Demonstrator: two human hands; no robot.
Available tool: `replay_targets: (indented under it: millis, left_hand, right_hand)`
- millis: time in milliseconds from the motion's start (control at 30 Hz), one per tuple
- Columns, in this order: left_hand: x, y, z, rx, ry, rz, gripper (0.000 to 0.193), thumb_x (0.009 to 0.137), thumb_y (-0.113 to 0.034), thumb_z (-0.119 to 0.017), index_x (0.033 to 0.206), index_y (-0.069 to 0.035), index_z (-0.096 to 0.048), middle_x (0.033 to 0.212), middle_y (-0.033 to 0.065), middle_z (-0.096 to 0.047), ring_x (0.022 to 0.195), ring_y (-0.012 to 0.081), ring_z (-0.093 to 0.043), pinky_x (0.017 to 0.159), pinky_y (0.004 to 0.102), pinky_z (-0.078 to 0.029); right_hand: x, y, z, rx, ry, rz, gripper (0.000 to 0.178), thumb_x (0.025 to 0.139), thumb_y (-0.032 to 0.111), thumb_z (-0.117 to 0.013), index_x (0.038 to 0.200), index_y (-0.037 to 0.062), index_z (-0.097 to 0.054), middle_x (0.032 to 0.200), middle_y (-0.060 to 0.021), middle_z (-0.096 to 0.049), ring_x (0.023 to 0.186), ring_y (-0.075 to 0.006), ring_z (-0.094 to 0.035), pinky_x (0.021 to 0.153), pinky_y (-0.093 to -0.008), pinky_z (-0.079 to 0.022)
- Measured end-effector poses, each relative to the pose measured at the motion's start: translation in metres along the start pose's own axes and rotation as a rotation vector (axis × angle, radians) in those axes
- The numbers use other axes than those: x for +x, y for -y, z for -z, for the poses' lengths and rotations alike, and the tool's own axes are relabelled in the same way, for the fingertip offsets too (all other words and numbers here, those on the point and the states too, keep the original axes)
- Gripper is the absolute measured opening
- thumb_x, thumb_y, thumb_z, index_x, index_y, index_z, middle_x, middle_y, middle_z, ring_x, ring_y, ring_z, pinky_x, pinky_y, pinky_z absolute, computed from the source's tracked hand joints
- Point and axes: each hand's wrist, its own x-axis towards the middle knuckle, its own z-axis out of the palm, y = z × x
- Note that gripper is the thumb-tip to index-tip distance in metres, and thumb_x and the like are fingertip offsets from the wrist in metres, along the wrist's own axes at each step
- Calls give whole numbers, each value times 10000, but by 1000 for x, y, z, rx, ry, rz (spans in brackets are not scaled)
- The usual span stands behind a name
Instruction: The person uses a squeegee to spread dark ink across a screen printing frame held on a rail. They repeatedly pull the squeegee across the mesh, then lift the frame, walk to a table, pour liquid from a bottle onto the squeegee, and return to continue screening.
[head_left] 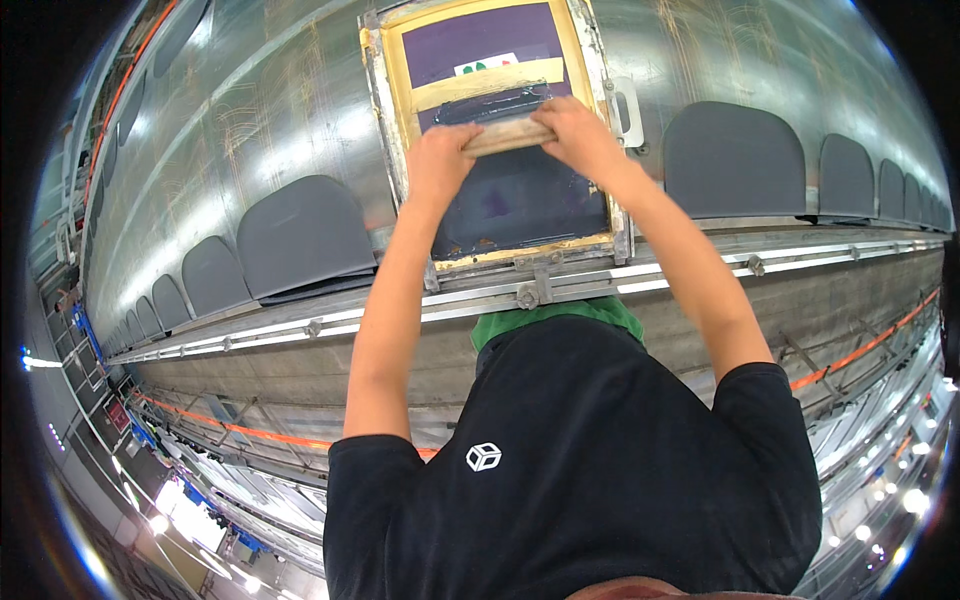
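Note:
A squeegee with a pale wooden handle (508, 137) lies across a printing screen, gripped at both ends. My left hand (441, 160) is closed round its left end, and my right hand (583, 138) is closed round its right end. The screen's frame (378, 75) is worn and edged with yellowish tape. Dark ink (495, 103) shines just beyond the handle, and the near part of the mesh (500, 205) looks dark too. Past the ink, a strip of tan tape (490, 84) crosses the mesh below a small white patch with green and red marks. My hands hide the handle's ends.
A long metal table (290, 120) runs left and right. Dark grey rounded fabric pieces (735, 160) lie along it on both sides. A white handle (628, 112) stands beside the screen's right edge. A metal rail (690, 270) with bolts follows the table's near edge, close to my body.

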Motion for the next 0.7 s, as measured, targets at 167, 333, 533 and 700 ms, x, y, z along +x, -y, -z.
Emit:
replay_targets:
  millis: [167,333,533,700]
  left_hand:
    - [-81,-23,-16,26,3,-90,431,689,-13,-724,1094,-154,-763,1133,37,-744,1062,244,-690,837,373,-557]
    - [-48,-4,-10,-14,-120,-129,423,688,1,-722,1083,-145,-757,1130,35,-745,1035,252,-700,850,394,-560]
    - [-1,3,-8,-5,-109,-33,348,724,-11,-703,1038,-143,-772,1078,18,-755,969,245,-702,810,397,-557]
    - [-77,-17,-21,-4,-19,-61,365,710,-22,-726,1047,-157,-769,1130,-10,-746,1074,235,-678,881,411,-530]
  right_hand:
    - [-92,49,-12,158,-2,-108,561,703,14,-762,1249,12,-633,1242,-153,-608,1181,-353,-553,1037,-418,-467]
    - [-56,29,-7,103,-84,-44,526,736,-10,-723,1253,28,-636,1264,-165,-613,1200,-359,-564,1041,-421,-472]
    - [-10,8,-4,132,-123,-37,501,725,-12,-725,1221,9,-655,1231,-159,-641,1155,-355,-583,1022,-416,-475]
    - [-91,44,-21,164,-105,-69,527,704,-9,-728,1225,21,-657,1230,-157,-641,1159,-358,-572,1027,-416,-468]
